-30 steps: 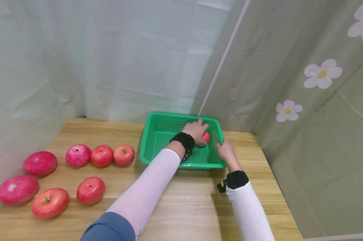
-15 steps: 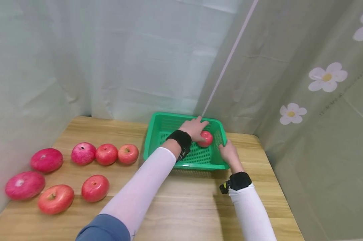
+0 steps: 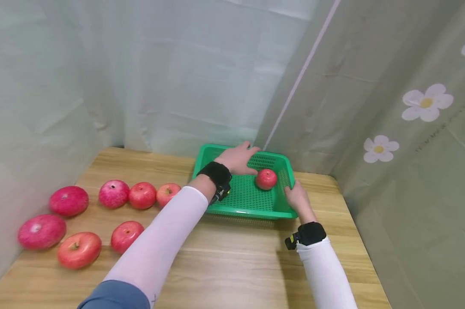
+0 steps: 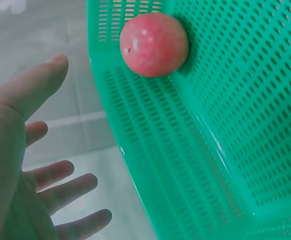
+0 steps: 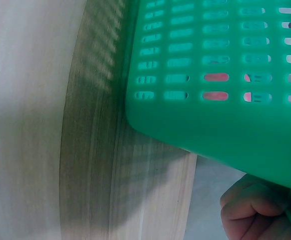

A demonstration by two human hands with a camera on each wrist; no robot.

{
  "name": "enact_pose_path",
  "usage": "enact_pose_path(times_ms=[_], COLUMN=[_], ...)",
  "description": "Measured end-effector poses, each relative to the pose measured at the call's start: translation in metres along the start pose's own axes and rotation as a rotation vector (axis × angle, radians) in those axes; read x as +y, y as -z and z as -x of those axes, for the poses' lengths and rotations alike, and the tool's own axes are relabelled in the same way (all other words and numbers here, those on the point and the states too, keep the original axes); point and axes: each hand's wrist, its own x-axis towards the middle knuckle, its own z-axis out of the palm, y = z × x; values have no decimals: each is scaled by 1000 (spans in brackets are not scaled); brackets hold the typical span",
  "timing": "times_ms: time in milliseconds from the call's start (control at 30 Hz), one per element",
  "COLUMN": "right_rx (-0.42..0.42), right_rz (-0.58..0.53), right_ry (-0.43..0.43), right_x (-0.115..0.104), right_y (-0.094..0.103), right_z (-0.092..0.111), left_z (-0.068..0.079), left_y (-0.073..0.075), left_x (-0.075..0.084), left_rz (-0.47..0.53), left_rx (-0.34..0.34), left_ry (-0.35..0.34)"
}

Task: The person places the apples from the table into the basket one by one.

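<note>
Left hand (image 3: 238, 159) has shifted leftward since the earlier frame, off the red apple (image 3: 266, 179); fingers spread, holding nothing. Right hand (image 3: 298, 197), right of centre, grips the green basket (image 3: 252, 213) by its right-hand rim. Apple sits inside, toward the basket's right end. Left side of frame: seven more red fruits (image 3: 80, 250) on the wooden desk (image 3: 224, 266). Flowered curtain (image 3: 371, 94), upper right.

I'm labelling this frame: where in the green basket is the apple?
In the head view, the apple lies toward the right end of the green basket, between the left hand and the right hand.
</note>
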Motion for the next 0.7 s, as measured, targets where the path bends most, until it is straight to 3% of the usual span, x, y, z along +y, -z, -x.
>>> enact_pose_path(times_ms=[433, 700], right_rx=[6, -5], right_rz=[0, 27], right_ry=[10, 6], right_x=[5, 5], right_y=[-1, 1], right_z=[-1, -5], left_z=[48, 80], left_y=[15, 29], left_x=[-22, -55], left_rz=[63, 80], left_rx=[72, 133], left_ry=[-88, -81])
